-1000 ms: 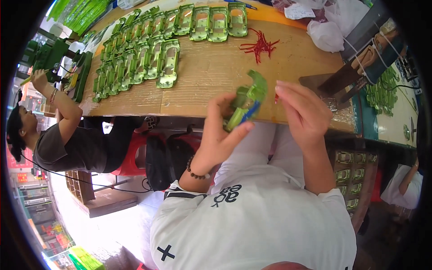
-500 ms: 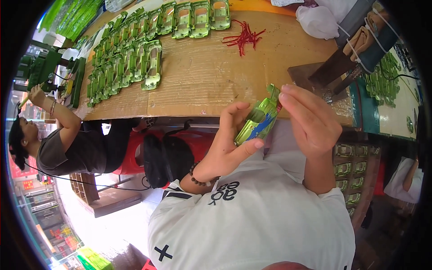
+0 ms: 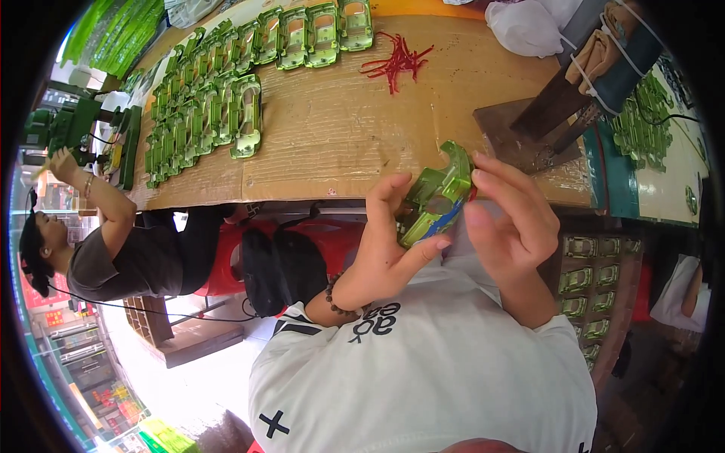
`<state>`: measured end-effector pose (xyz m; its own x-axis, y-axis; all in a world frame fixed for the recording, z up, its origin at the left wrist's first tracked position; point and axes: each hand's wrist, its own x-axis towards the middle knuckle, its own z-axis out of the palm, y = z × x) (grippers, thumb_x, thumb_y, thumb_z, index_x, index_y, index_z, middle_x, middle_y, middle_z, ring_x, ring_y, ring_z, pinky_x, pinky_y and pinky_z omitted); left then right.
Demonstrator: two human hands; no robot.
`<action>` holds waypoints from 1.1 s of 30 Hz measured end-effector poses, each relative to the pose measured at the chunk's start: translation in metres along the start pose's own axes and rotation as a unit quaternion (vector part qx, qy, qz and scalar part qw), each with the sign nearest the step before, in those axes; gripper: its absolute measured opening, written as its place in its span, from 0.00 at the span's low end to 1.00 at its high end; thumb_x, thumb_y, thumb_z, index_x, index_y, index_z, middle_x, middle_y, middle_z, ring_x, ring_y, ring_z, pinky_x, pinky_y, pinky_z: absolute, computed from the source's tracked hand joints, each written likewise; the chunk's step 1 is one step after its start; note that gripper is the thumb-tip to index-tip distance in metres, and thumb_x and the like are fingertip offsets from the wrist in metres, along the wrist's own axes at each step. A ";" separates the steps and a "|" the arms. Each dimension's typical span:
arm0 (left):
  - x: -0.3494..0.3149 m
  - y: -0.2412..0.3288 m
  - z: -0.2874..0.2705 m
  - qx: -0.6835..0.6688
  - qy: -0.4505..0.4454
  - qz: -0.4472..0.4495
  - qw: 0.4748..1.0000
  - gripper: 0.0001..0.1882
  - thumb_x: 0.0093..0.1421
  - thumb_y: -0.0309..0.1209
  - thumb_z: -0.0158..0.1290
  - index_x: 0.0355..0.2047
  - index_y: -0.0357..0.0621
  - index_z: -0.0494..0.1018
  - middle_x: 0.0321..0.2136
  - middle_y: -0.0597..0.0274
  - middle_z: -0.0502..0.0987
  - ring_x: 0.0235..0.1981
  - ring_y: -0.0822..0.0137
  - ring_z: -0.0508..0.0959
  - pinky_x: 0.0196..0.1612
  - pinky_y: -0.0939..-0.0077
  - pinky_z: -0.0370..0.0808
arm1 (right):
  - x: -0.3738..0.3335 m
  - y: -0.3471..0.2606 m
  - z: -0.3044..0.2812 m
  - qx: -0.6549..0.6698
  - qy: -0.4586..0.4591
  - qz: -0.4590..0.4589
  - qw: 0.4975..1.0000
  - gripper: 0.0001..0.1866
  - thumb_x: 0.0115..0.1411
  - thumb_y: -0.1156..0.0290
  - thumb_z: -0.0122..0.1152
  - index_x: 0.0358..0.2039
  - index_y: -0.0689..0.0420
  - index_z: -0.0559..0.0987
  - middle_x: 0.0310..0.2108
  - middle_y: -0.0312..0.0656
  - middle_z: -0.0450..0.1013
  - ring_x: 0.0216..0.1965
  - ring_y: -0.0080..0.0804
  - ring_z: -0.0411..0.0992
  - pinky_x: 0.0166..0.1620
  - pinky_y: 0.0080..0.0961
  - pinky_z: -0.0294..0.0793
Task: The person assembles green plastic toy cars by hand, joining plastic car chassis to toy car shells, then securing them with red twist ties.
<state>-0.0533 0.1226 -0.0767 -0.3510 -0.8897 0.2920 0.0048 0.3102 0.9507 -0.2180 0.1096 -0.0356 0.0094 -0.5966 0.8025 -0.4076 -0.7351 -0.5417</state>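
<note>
My left hand point(image 3: 387, 243) is closed round a translucent green plastic toy car body point(image 3: 438, 198), thumb on the near side and fingers on the far side. The shell is tilted, with a blue area along its lower right side. A small red piece point(image 3: 473, 194) shows at its right edge. My right hand point(image 3: 515, 219) is beside that edge, fingers bent and thumb apart from them. Its fingertips are at or against the shell; whether they touch the red piece I cannot tell.
Rows of green car shells point(image 3: 243, 117) stand on the cardboard-covered table point(image 3: 325, 143). Red strips point(image 3: 396, 62) lie in a pile. A dark metal stand point(image 3: 529, 128) rises at right, near a white bag point(image 3: 522, 29). A co-worker point(image 3: 113, 241) sits at left by a green machine point(image 3: 64, 128).
The car shell has turned in my left hand, showing more of its green end and less blue. My right thumb has come away from the fingers, which have bent more.
</note>
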 end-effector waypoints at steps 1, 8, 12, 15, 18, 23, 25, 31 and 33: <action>0.001 0.000 0.000 -0.001 -0.001 0.000 1.000 0.38 0.51 0.30 0.56 0.53 0.37 0.43 0.49 0.47 0.58 0.48 0.62 0.64 0.48 0.72 0.62 | -0.001 -0.001 0.001 0.024 0.005 0.032 0.999 0.13 0.43 0.81 0.60 0.33 0.66 0.76 0.34 0.53 0.72 0.33 0.38 0.74 0.34 0.26 0.75; 0.005 0.009 -0.017 -0.275 -0.138 -0.142 0.941 0.36 0.52 0.39 0.54 0.53 0.37 0.47 0.41 0.48 0.66 0.35 0.64 0.71 0.37 0.74 0.68 | 0.002 0.025 -0.013 0.369 0.015 0.013 0.929 0.19 0.41 0.75 0.67 0.34 0.69 0.74 0.36 0.56 0.71 0.40 0.43 0.71 0.44 0.33 0.72; 0.011 -0.002 -0.017 -0.588 -0.360 -0.286 0.665 0.39 0.51 0.50 0.51 0.51 0.30 0.52 0.35 0.37 0.69 0.23 0.60 0.74 0.22 0.74 0.70 | 0.019 0.039 -0.026 0.392 -0.128 -0.104 0.905 0.20 0.41 0.75 0.68 0.35 0.69 0.74 0.36 0.56 0.71 0.40 0.45 0.72 0.48 0.38 0.69; 0.010 -0.006 -0.014 -0.630 -0.382 -0.276 0.617 0.37 0.54 0.50 0.47 0.50 0.27 0.54 0.34 0.36 0.68 0.23 0.61 0.73 0.21 0.76 0.70 | 0.019 0.043 -0.027 0.391 -0.236 -0.127 0.881 0.20 0.44 0.68 0.67 0.35 0.65 0.74 0.37 0.53 0.70 0.44 0.52 0.68 0.55 0.51 0.55; 0.009 -0.008 -0.012 -0.647 -0.390 -0.268 0.598 0.36 0.55 0.50 0.45 0.50 0.28 0.53 0.34 0.35 0.68 0.22 0.62 0.72 0.21 0.76 0.69 | 0.013 0.037 -0.022 0.403 -0.218 -0.105 0.883 0.20 0.43 0.67 0.68 0.34 0.64 0.74 0.36 0.53 0.71 0.45 0.51 0.68 0.57 0.51 0.51; 0.006 -0.011 -0.009 -0.623 -0.422 -0.228 0.618 0.36 0.57 0.52 0.41 0.53 0.35 0.48 0.34 0.40 0.69 0.22 0.63 0.73 0.20 0.78 0.70 | 0.007 0.027 -0.019 0.401 -0.149 -0.081 0.900 0.15 0.40 0.72 0.67 0.30 0.63 0.77 0.32 0.50 0.74 0.40 0.49 0.71 0.56 0.51 0.51; 0.007 -0.011 -0.009 -0.614 -0.420 -0.231 0.627 0.36 0.57 0.51 0.41 0.54 0.35 0.48 0.34 0.40 0.69 0.22 0.64 0.73 0.20 0.79 0.69 | 0.009 0.029 -0.023 0.385 -0.163 -0.077 0.905 0.15 0.40 0.70 0.68 0.29 0.61 0.77 0.32 0.49 0.74 0.42 0.50 0.70 0.56 0.51 0.50; 0.003 -0.011 -0.008 -0.625 -0.410 -0.266 0.609 0.38 0.55 0.49 0.46 0.53 0.28 0.48 0.35 0.34 0.68 0.23 0.61 0.73 0.21 0.77 0.69 | 0.008 0.030 -0.027 0.389 -0.206 -0.059 0.896 0.16 0.37 0.66 0.71 0.29 0.56 0.78 0.33 0.50 0.74 0.44 0.51 0.66 0.56 0.51 0.48; 0.003 -0.012 -0.007 -0.620 -0.418 -0.260 0.611 0.37 0.56 0.50 0.44 0.53 0.32 0.48 0.34 0.37 0.69 0.22 0.63 0.72 0.20 0.78 0.68 | 0.007 0.030 -0.027 0.394 -0.209 -0.046 0.894 0.17 0.36 0.65 0.71 0.29 0.55 0.78 0.33 0.50 0.74 0.44 0.50 0.67 0.56 0.51 0.47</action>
<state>-0.0480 0.1141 -0.0866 -0.9601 -0.1179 0.2537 0.2133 -0.8953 0.3912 -0.2548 0.0922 -0.0397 0.4178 -0.4684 0.7785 0.3801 -0.6881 -0.6180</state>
